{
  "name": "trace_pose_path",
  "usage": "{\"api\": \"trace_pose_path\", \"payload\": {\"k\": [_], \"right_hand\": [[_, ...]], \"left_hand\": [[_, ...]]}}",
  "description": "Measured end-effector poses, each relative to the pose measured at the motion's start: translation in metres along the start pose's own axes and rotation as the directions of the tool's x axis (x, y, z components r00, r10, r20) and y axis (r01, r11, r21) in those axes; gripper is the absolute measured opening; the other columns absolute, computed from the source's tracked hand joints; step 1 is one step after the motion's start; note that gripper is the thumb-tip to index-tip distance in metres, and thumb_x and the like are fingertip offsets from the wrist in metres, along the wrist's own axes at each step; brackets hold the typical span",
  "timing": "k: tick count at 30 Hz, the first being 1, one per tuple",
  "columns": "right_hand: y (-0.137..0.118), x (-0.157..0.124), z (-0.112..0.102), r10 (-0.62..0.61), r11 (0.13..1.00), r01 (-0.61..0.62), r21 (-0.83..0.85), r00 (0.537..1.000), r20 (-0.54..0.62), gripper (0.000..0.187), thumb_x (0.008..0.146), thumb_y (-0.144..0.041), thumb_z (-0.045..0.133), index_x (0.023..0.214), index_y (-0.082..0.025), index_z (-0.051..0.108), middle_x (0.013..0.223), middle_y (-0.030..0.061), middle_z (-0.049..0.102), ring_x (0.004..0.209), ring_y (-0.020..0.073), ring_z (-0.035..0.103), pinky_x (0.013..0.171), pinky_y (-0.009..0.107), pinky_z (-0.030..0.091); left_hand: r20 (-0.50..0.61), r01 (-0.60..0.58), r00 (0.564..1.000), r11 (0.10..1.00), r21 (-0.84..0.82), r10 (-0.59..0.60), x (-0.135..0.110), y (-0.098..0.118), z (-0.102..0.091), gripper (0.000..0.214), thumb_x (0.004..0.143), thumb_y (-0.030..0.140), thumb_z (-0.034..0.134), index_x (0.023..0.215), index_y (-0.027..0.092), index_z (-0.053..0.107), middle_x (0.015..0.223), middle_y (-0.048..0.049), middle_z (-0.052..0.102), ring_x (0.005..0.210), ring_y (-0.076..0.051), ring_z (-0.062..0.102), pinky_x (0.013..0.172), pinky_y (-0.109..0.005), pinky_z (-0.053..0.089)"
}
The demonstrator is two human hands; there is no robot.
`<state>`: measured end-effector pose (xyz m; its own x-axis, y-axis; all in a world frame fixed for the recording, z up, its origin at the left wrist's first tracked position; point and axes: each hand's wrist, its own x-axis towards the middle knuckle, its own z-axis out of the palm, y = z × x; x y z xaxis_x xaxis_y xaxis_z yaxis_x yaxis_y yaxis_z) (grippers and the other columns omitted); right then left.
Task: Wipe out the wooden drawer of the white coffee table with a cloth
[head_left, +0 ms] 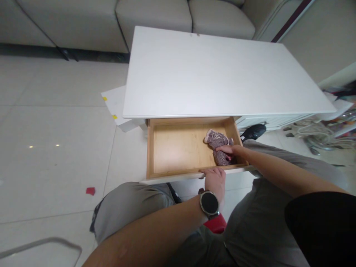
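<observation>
Nearest the camera, below the drawer (150,155), are the person's left forearm (150,233), slanting up towards it, and a black sleeve (322,226) at lower right. Left to right: well to the drawer's left and lower down, a red scrap (90,191) lies on the tiled floor; just beyond its back left corner, a white board (112,105) with yellow marks juts out from under the white tabletop (217,74). The drawer itself stands open beneath that tabletop, bare wood showing across its left and middle.

On the drawer's front edge, right of its middle, rests the left hand (216,180), a watch (210,203) at the wrist. Its fingers lie bent against that edge; how firmly they grip cannot be told, as their undersides are hidden.

Inside the drawer, towards its right end, lies a patterned cloth bundle (218,139), its long axis running from back left to front right. The right hand (229,150), entering over the drawer's right side, is the nearer one, in contact: its fingers are curled in around the bundle's middle from the right, with cloth beyond them towards both back and front. Just outside the drawer's right side is a black shoe (254,131).
</observation>
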<state>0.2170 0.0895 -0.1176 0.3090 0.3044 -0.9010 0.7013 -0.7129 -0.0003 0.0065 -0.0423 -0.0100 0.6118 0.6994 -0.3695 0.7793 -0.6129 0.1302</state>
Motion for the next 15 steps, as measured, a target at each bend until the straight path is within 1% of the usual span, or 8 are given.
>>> {"api": "trace_pose_path", "payload": {"k": [2, 4, 7, 10, 13, 15], "right_hand": [[0.0015, 0.0004, -0.0016, 0.004, 0.999, -0.005, 0.053, 1.0, 0.026, 0.044, 0.097, -0.057, 0.048, 0.078, -0.019, 0.058, 0.047, 0.0007, 0.044, 0.037, 0.0133, 0.038, 0.037, 0.025, 0.03], [0.0035, 0.0003, -0.0021, -0.007, 0.998, 0.008, 0.064, 1.0, -0.019, 0.042, 0.097, -0.057, 0.051, 0.074, -0.021, 0.056, 0.049, 0.0012, 0.044, 0.038, 0.0123, 0.037, 0.038, 0.025, 0.029], [0.0063, 0.0, -0.0019, -0.062, 0.996, 0.066, 0.055, 0.996, -0.068, 0.042, 0.098, -0.055, 0.051, 0.071, -0.023, 0.053, 0.048, 0.001, 0.042, 0.038, 0.0114, 0.035, 0.039, 0.026, 0.024], [0.0064, 0.0, -0.0021, -0.104, 0.992, 0.107, 0.068, 0.993, -0.05, 0.041, 0.099, -0.052, 0.049, 0.07, -0.024, 0.049, 0.046, -0.0021, 0.036, 0.037, 0.0102, 0.029, 0.039, 0.026, 0.019], [0.0029, 0.0009, -0.0021, -0.12, 0.988, 0.12, 0.098, 0.993, -0.01, 0.039, 0.1, -0.05, 0.047, 0.072, -0.023, 0.048, 0.044, -0.0037, 0.034, 0.037, 0.0102, 0.027, 0.038, 0.024, 0.018], [-0.0015, 0.0022, -0.001, -0.112, 0.991, 0.114, 0.076, 0.993, -0.037, 0.041, 0.1, -0.052, 0.044, 0.072, -0.022, 0.048, 0.044, -0.0038, 0.035, 0.037, 0.01, 0.027, 0.037, 0.024, 0.019]], "left_hand": [[0.001, -0.002, 1.0, 1.0, 0.002, 0.002, 0.0, 0.0001, -0.0008, 0.047, 0.097, 0.005, 0.035, 0.141, 0.009, 0.052, 0.115, -0.0209, 0.068, 0.1, -0.031, 0.07, 0.085, -0.059, 0.055], [0.0, 0.004, 1.0, 1.0, -0.009, -0.004, 0.0, -0.0001, -0.0021, 0.047, 0.098, 0.007, 0.035, 0.142, 0.009, 0.051, 0.113, -0.02, 0.068, 0.099, -0.031, 0.07, 0.085, -0.06, 0.055], [0.01, 0.003, 1.0, 1.0, -0.024, -0.002, 0.0003, -0.0007, -0.004, 0.047, 0.098, 0.009, 0.037, 0.143, 0.01, 0.051, 0.11, -0.0187, 0.068, 0.099, -0.031, 0.069, 0.084, -0.058, 0.055], [0.02, -0.006, 1.0, 1.0, -0.026, 0.006, 0.0007, -0.0006, -0.0044, 0.048, 0.097, 0.009, 0.039, 0.143, 0.012, 0.052, 0.11, -0.0178, 0.068, 0.098, -0.031, 0.069, 0.083, -0.056, 0.056], [0.004, 0.001, 1.0, 1.0, -0.001, -0.001, 0.0011, 0.0001, -0.0033, 0.048, 0.098, 0.009, 0.037, 0.143, 0.012, 0.051, 0.111, -0.018, 0.068, 0.097, -0.031, 0.069, 0.083, -0.057, 0.056], [0.003, -0.007, 1.0, 1.0, 0.012, 0.007, 0.0014, 0.0002, -0.0029, 0.049, 0.098, 0.009, 0.035, 0.144, 0.011, 0.051, 0.113, -0.0188, 0.068, 0.098, -0.031, 0.07, 0.084, -0.057, 0.056]]}}
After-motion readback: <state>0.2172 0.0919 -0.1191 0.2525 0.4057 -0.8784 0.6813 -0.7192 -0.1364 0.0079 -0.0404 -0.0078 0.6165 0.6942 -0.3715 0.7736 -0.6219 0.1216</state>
